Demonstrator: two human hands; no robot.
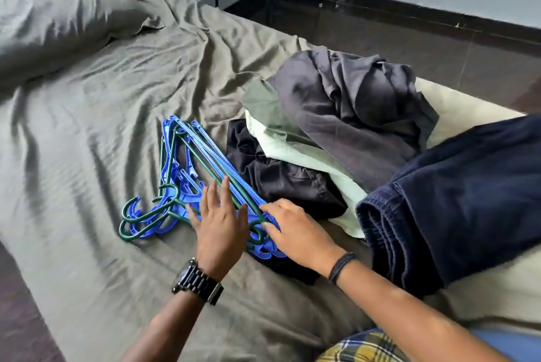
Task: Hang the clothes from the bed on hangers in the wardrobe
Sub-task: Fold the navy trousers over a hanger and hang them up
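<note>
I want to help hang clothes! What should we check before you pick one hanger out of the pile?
1. Hangers within reach: ok.
2. Left hand flat on hangers, fingers straight: ok.
3. Right hand gripping one hanger: cannot tell.
4. One hanger free of the others: not ok, hooks overlap.
5. Clothes pile on the bed: ok.
6. Wardrobe in view: not ok.

sheet open leftward, clothes (heaped) right
</note>
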